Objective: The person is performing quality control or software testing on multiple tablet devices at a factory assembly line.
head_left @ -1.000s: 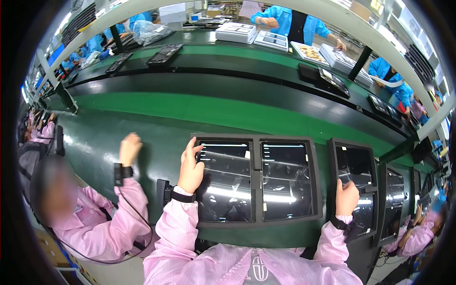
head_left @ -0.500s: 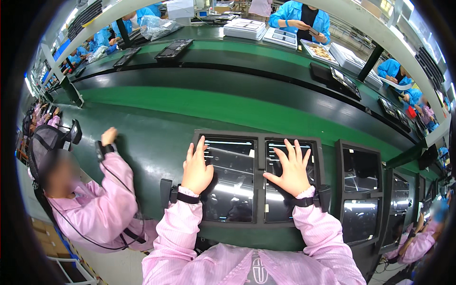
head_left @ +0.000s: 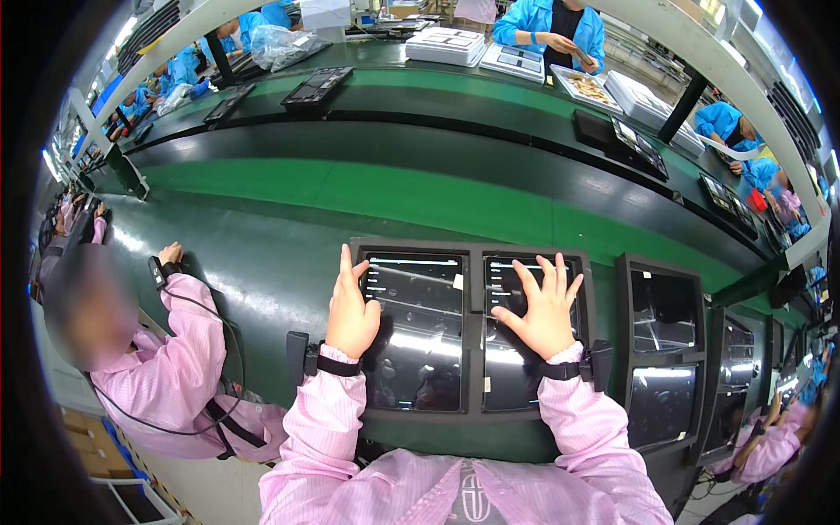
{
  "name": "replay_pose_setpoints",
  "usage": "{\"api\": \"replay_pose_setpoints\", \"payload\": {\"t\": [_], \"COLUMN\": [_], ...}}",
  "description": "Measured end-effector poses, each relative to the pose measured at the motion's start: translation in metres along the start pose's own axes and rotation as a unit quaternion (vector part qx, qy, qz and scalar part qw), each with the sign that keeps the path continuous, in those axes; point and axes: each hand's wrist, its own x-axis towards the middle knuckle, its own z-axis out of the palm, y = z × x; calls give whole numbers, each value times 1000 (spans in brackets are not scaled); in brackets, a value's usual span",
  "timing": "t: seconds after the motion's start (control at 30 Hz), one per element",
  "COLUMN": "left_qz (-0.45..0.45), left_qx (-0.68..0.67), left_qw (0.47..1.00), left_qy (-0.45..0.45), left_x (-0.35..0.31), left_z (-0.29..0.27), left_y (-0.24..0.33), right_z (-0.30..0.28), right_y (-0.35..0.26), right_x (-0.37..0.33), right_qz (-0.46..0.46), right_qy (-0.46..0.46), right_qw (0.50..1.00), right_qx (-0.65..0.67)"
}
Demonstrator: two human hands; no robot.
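Note:
Two tablets with lit black screens lie side by side in a dark foam tray (head_left: 475, 350) in front of me. Along the left edge of the left tablet (head_left: 420, 324) is my left hand (head_left: 352, 311), its fingers stretched toward the far edge. Spread over the right tablet (head_left: 507, 367) is my right hand (head_left: 544, 306), fingers apart. Neither hand holds anything; whether the fingertips touch the glass I cannot tell. Small white text lines glow near the top of both screens. A black strap with a small device circles each of my wrists.
To the right, another foam tray (head_left: 622, 350) holds two dark tablets, with more trays beyond. A co-worker in pink (head_left: 166, 350) sits at my left. Across the green belt (head_left: 367, 188), a co-worker in blue (head_left: 551, 35) handles a part near white stacked trays (head_left: 446, 44).
My left hand has shifted slightly left, its fingers now at the tray's edge. My right hand stays over the right tablet. The co-worker at the left has leaned and moved an arm.

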Motion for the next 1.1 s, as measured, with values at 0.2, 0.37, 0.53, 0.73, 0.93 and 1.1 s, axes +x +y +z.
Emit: {"api": "replay_pose_setpoints", "payload": {"t": [0.2,0.37,0.53,0.73,0.93,1.1], "left_qz": [26,26,49,0,-10,9], "left_qx": [32,59,42,57,-60,-86], "left_qw": [999,997,997,998,997,990], "left_qy": [-23,-43,-32,-33,-41,-112], "left_x": [9,18,18,9,11,-13], "left_z": [-2,0,0,-3,-4,-42], "left_y": [-8,-7,-13,-8,-17,-14], "right_z": [1,3,2,1,-13,-7], "right_y": [19,16,11,13,14,6], "right_x": [7,15,15,5,-5,8], "right_qz": [34,7,1,0,-24,-68], "right_qy": [14,-18,-28,-34,-61,-116], "right_qw": [999,1000,1000,999,997,990], "right_qx": [-10,-5,-6,1,33,45]}}
